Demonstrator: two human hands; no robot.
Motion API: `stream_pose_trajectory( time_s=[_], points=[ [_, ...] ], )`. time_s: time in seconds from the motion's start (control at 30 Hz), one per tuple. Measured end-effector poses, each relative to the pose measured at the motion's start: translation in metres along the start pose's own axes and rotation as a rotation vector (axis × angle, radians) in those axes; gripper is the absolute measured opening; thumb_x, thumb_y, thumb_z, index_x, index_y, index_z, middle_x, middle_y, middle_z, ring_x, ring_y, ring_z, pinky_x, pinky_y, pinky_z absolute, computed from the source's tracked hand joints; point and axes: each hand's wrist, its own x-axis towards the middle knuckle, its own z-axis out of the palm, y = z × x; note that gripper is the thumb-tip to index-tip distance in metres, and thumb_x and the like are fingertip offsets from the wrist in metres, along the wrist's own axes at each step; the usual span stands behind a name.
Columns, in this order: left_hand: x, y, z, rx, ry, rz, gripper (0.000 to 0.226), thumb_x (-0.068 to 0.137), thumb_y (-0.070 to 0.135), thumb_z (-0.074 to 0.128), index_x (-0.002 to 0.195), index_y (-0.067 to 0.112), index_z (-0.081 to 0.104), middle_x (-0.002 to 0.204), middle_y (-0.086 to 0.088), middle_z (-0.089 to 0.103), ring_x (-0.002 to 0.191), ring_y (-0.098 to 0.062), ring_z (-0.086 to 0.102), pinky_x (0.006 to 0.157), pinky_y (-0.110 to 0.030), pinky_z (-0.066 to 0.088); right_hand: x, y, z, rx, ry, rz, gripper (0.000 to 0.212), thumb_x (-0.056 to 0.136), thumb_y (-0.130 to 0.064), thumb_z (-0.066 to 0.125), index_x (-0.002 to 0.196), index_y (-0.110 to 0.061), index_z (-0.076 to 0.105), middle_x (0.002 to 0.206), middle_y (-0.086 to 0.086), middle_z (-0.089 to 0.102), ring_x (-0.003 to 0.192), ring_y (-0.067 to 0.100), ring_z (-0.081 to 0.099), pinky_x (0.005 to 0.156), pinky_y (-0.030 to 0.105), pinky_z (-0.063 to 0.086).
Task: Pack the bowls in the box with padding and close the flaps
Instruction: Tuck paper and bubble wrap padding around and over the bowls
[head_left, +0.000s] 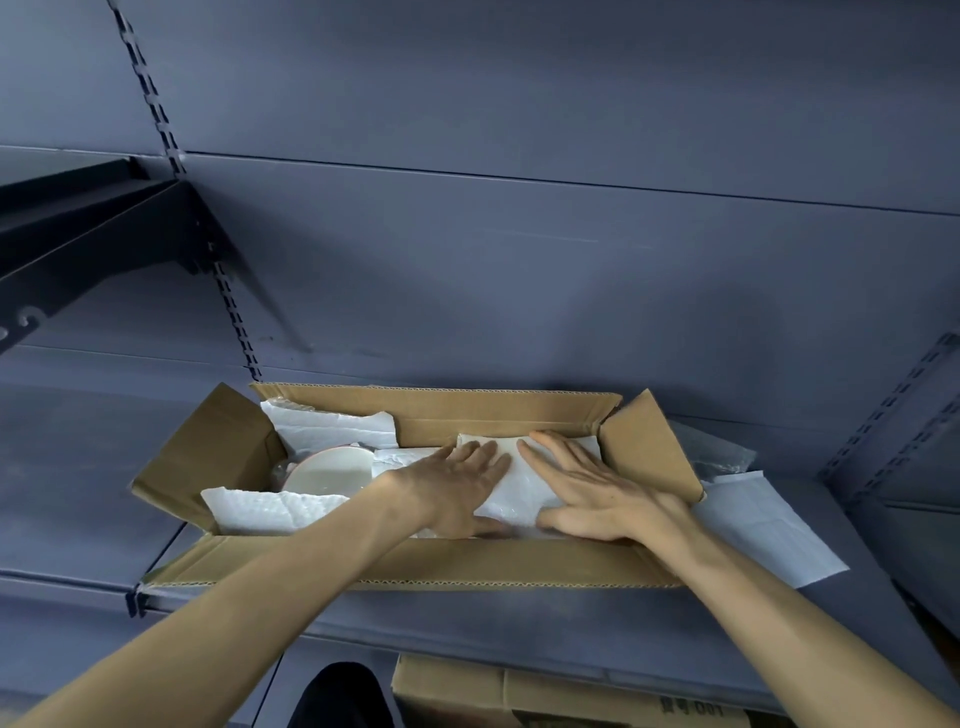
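Head view
Left hand: we are seeing the left hand (457, 486) reaching into the box (415, 564), palm down, fingers straight and spread, pressing flat on the white padding sheet (511, 493); it is gripping nothing.
Right hand: the right hand (587, 488) is lying flat beside it on the same sheet, fingers straight and pointing away from us, holding nothing.
Bowl: a white bowl (327, 470) is sitting in the box's left half, between more padding (270, 512).
Box: it is resting on a grey shelf (467, 623) with all flaps standing open.
Hidden: we cannot tell what is lying under the pressed sheet; the bowl's near edge is being covered by padding and the left forearm.
Cut off: a second carton (519, 696) below the shelf is running out of frame.
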Motion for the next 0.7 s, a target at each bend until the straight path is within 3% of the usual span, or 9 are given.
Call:
stream_pose_trajectory(
  time_s=[0.17, 0.3, 0.37, 0.47, 0.7],
  points=[
    [0.01, 0.004, 0.005, 0.002, 0.056, -0.009, 0.091, 0.097, 0.071, 0.025, 0.16, 0.014, -0.01, 0.169, -0.005, -0.01, 0.155, -0.022, -0.016, 0.126, -0.047, -0.003, -0.001, -0.003, -0.009, -0.215, 0.029, 0.01, 0.098, 0.086, -0.026, 0.057, 0.163, -0.022, -0.003, 0.169, -0.002, -0.009, 0.156, 0.021, -0.011, 0.125, 0.04, 0.002],
    [0.017, 0.007, 0.013, -0.078, 0.03, -0.042, 0.074, 0.101, 0.064, 0.006, 0.157, 0.023, -0.021, 0.165, 0.003, -0.026, 0.15, -0.015, -0.029, 0.125, -0.045, -0.01, -0.006, -0.002, -0.015, -0.336, 0.136, 0.028, 0.076, 0.09, -0.003, 0.047, 0.159, -0.021, 0.023, 0.156, 0.006, 0.023, 0.147, 0.03, 0.02, 0.113, 0.04, 0.027],
    [0.02, 0.005, 0.017, -0.09, 0.04, -0.043, 0.07, 0.102, 0.062, 0.004, 0.155, 0.026, -0.026, 0.163, 0.004, -0.03, 0.149, -0.014, -0.031, 0.125, -0.045, -0.01, -0.006, -0.002, -0.013, -0.269, 0.198, 0.015, 0.066, 0.092, 0.008, 0.044, 0.151, -0.023, 0.04, 0.143, 0.008, 0.035, 0.139, 0.03, 0.034, 0.104, 0.041, 0.039],
    [0.024, 0.004, 0.021, -0.084, 0.045, -0.047, 0.069, 0.101, 0.062, 0.004, 0.153, 0.029, -0.029, 0.162, 0.005, -0.032, 0.148, -0.014, -0.033, 0.125, -0.045, -0.01, -0.005, -0.001, -0.01, -0.144, 0.213, -0.02, 0.048, 0.101, 0.001, 0.047, 0.142, -0.024, 0.053, 0.122, 0.0, 0.041, 0.124, 0.025, 0.047, 0.086, 0.036, 0.042],
    [0.03, 0.001, 0.028, -0.109, -0.021, -0.047, 0.067, 0.1, 0.065, 0.004, 0.15, 0.037, -0.03, 0.161, 0.005, -0.035, 0.146, -0.014, -0.036, 0.124, -0.046, -0.014, -0.004, 0.0, 0.003, -0.172, 0.135, 0.007, 0.042, 0.104, -0.015, 0.051, 0.145, -0.023, 0.051, 0.127, 0.006, 0.044, 0.124, 0.026, 0.045, 0.096, 0.045, 0.046]
  ],
)
